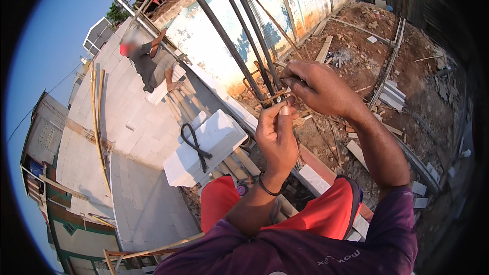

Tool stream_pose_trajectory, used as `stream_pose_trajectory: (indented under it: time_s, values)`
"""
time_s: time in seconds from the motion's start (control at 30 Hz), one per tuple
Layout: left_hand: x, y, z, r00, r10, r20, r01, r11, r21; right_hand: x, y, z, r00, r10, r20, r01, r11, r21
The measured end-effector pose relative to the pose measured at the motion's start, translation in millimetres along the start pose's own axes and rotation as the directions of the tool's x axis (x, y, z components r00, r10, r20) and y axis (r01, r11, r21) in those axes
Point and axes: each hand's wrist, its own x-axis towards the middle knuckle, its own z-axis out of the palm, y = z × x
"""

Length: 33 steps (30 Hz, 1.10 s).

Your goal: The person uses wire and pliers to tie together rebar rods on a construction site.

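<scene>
Fingers [284, 111] curl beside a rusty, angular metal hoop [274, 97].

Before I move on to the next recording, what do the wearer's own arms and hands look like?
The left hand and right hand are both gloveless, and the forearms are bare. A thin dark band circles the left wrist; none shows on the right. Dark purple sleeves cover the upper arms.
</scene>
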Motion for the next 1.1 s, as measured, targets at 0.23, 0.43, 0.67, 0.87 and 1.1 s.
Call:
stream_pose_trajectory:
  time_s: [0.23, 0.43, 0.67, 0.87, 1.1]
  values:
    - [-18, 10, 14, 0.993, -0.087, -0.079, 0.064, 0.963, -0.264, -7, 9, -1, 0.978, -0.179, -0.109, 0.168, 0.981, -0.100]
    - [-18, 7, 3, 0.992, -0.120, 0.049, 0.124, 0.988, -0.090, 40, 11, -24, 0.962, -0.096, 0.257, 0.106, 0.994, -0.027]
    - [-12, 7, 21, 0.967, -0.238, 0.092, 0.253, 0.939, -0.234, 76, 26, -24, 0.872, 0.041, 0.488, -0.199, 0.940, 0.276]
    - [-9, 16, 9, 0.942, -0.332, 0.047, 0.318, 0.840, -0.440, 70, 25, -23, 0.856, 0.098, 0.508, -0.257, 0.933, 0.252]
    - [-12, 26, 11, 0.897, -0.435, 0.074, 0.404, 0.740, -0.538, 58, 17, -29, 0.892, 0.023, 0.451, -0.127, 0.971, 0.201]
